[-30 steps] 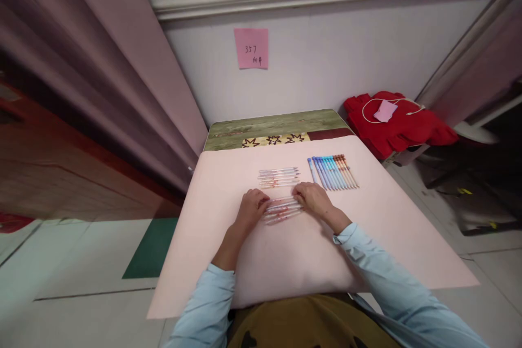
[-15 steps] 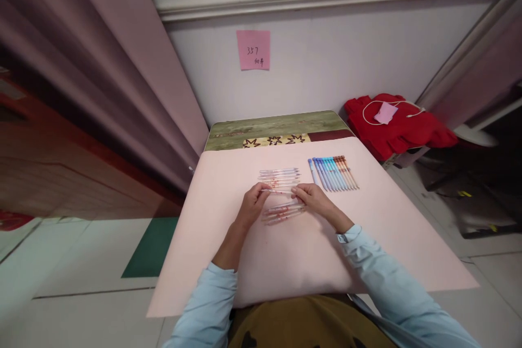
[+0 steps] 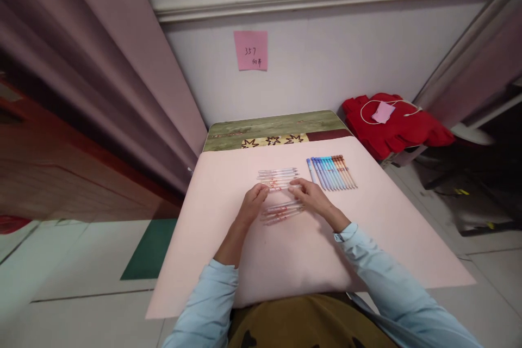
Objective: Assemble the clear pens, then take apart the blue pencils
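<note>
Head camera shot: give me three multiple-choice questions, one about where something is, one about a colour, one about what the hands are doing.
1. Where do the blue and orange pens lie?
A. right of the hands
B. on the floor
C. on the red cloth

2. What colour is the sticky note on the wall?
A. green
B. pink
C. white

3. What are the left hand and right hand doing?
A. resting in the lap
B. holding one clear pen between them
C. gripping the cable

A: they sit on the mat's far right. B: plainly pink. B: fingertips pinch each end.
</note>
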Demonstrator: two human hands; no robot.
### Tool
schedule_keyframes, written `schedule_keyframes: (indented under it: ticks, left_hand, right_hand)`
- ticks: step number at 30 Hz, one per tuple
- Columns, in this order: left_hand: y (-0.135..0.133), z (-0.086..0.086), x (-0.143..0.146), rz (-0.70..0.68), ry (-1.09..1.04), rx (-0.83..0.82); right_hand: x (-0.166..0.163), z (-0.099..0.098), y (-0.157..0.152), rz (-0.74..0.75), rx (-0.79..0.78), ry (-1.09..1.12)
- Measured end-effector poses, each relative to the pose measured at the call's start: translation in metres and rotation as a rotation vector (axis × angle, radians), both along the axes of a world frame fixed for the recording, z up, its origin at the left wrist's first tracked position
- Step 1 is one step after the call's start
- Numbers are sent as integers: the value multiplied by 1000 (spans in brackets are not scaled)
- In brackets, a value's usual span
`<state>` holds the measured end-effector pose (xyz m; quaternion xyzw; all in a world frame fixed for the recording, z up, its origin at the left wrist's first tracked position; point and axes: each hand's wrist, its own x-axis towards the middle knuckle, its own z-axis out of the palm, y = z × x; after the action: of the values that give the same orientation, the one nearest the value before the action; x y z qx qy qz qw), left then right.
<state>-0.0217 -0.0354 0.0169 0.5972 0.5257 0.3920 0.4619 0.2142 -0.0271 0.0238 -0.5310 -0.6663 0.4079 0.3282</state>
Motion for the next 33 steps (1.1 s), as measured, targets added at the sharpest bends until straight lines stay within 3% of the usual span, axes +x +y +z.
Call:
schedule_keyframes:
  ticks: [3, 9, 16, 21, 26, 33]
  left_hand:
    - [2, -3, 1, -15, 12, 2]
    - [7, -9, 5, 56, 20, -54]
    - [10, -9, 7, 53, 29, -57]
    - [11, -15, 4, 84, 40, -51]
    - [12, -17, 5, 83, 54, -50]
    - [11, -16, 4, 78, 78, -15]
  right_hand:
    - [0, -5, 2, -11, -78, 5]
    - [2, -12, 3, 17, -42, 132]
    - [1, -12, 6, -26, -145, 61]
    - [1, -20, 10, -17, -62, 184]
    - [1, -22, 12, -47, -119, 105]
    - [4, -27, 13, 2, -65, 251]
